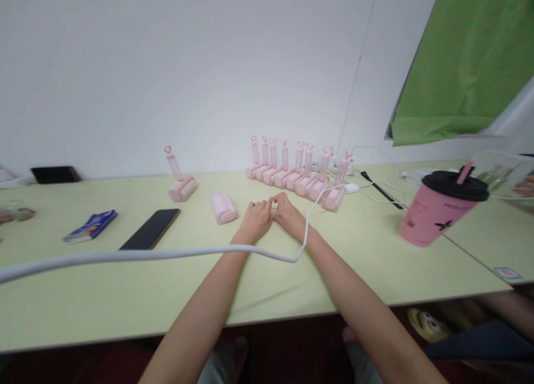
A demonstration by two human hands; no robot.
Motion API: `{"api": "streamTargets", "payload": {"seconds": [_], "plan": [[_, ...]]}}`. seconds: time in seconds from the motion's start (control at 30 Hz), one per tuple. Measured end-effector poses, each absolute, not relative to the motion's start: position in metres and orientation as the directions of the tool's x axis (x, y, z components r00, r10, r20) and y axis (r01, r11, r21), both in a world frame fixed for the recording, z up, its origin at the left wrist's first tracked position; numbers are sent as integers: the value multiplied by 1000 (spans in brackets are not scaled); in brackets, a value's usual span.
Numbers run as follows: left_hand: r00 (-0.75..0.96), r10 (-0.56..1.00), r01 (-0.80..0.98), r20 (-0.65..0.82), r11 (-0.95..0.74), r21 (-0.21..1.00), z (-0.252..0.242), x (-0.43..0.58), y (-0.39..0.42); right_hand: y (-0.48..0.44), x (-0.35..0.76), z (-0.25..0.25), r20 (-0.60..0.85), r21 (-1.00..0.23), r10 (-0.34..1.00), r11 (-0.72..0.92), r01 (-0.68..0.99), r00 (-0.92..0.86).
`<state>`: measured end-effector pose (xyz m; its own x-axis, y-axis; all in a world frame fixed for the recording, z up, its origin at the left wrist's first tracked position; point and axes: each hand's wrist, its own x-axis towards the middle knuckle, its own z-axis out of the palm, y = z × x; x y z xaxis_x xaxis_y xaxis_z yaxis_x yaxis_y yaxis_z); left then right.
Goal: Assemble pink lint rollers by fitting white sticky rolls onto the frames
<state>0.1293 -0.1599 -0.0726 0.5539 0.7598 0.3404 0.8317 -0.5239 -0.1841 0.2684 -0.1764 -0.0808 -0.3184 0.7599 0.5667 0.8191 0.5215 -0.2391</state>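
My left hand (256, 220) and my right hand (290, 214) meet over the middle of the table, fingers closed together. Between them shows a small pale, translucent piece (274, 210), mostly hidden by the fingers; its kind is not clear. Left of my hands lies a pale pink rounded case (223, 207) with no tube on it. Beyond them stands a row of several pink cases (294, 179), each bearing an upright clear tube with a pink loop on top. Apart on the left is one more such pink case (183, 188), its tube (174, 165) leaning.
A white cable (187, 254) crosses in front of my forearms. A phone (151, 229) and a blue packet (90, 226) lie left. On the right stand a pink cup (438, 211) with a black lid, a black stick (381, 189) and white cords. The table edge (287, 319) is near me.
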Motion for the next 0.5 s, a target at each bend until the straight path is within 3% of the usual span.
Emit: {"api": "streamTargets", "payload": {"seconds": [0.1,0.23,0.33,0.5], "plan": [[474,834,881,284,-449,-152,-71,123,-154,-175,275,-78,533,-151,785,455,878,-316],[402,860,916,314,-373,-150,-63,112,-151,-172,288,-75,490,-11,849,234,972,-198],[402,865,915,302,-369,-162,-60,111,-153,-172,293,-73,404,-17,909,122,992,-105],[474,847,879,238,-439,-189,-60,113,-157,-177,285,-74,287,-2,948,143,990,-136]]}}
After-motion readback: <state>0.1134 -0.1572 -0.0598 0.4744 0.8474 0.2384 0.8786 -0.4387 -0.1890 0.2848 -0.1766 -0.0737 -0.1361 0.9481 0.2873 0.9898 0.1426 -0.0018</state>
